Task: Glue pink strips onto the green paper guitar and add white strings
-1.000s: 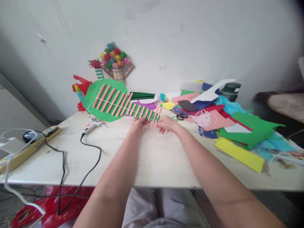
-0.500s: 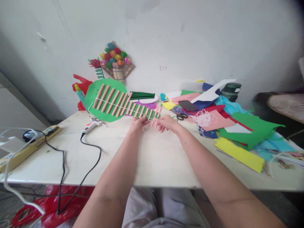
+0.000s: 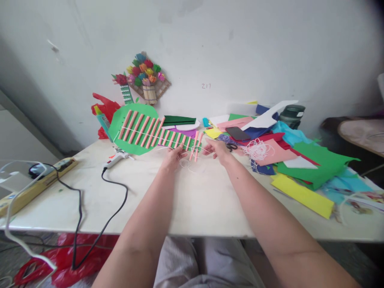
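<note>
A green paper craft (image 3: 136,148) lies slanting across the table, with a broad rounded left end and a narrow right part. Pink paper rolls (image 3: 143,130) run across it in a row, with white string (image 3: 168,139) stretched over them. My left hand (image 3: 174,155) grips the craft's narrow part at its lower edge, thumb on top. Past the craft's right end, my right hand (image 3: 215,149) pinches a strand of the string drawn out from the last rolls. Loose loops of string hang between my hands. The fingertips of my right hand are small and partly blurred.
A glue gun (image 3: 114,160) with a black cord lies at left, near a power strip (image 3: 39,185). Scissors (image 3: 231,147), a phone (image 3: 237,133), tangled white string (image 3: 258,150) and coloured sheets (image 3: 318,162) spread at right. A paper flower bouquet (image 3: 147,78) stands against the wall.
My right hand has moved right, away from the end rolls, drawing string outward. The craft's left end has dropped slightly; my left hand stays near its place.
</note>
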Available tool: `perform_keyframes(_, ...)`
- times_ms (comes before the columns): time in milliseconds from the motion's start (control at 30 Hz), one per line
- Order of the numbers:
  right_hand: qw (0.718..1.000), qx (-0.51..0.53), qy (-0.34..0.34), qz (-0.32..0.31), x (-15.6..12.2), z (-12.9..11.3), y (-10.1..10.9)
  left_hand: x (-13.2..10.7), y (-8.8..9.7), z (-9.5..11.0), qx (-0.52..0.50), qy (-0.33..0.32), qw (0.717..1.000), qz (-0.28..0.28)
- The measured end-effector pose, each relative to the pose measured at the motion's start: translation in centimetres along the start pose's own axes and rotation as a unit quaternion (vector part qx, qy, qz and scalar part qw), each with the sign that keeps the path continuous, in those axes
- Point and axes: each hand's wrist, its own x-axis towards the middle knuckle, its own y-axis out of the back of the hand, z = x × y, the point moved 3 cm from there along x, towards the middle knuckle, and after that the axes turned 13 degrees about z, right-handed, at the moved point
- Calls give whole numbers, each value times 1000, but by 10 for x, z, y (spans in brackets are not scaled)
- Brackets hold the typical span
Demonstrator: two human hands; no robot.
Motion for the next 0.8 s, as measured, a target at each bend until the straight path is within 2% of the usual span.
perform_keyframes(100,993,77,-65,69,2,1,8,0,0,-1,2,3,1000,-8)
perform_keyframes(167,987,78,-92,110,4,6,11,-2,-1,-1,5,8,1000,-10)
perform_keyframes(233,986,56,-94,123,7,11,11,-4,-2,-1,6,15,1000,-17)
perform_keyframes(300,992,40,-85,90,9,16,7,-5,-4,-1,6,24,999,-26)
perform_keyframes(400,993,70,-94,-16,8,23,-6,-7,-5,-1,11,40,999,-34)
perform_keyframes(500,972,146,-131,-126,1,25,-20,-10,-7,-1,7,52,998,-44)
perform_keyframes(567,954,188,-154,-176,-5,24,-26,-11,-9,-1,2,59,997,-54)
perform_keyframes(633,944,208,-175,-186,-8,24,-29,-12,-10,-1,2,63,996,-63)
perform_keyframes(800,936,238,-201,-166,-10,22,-28,-11,-8,-3,5,58,996,-60)
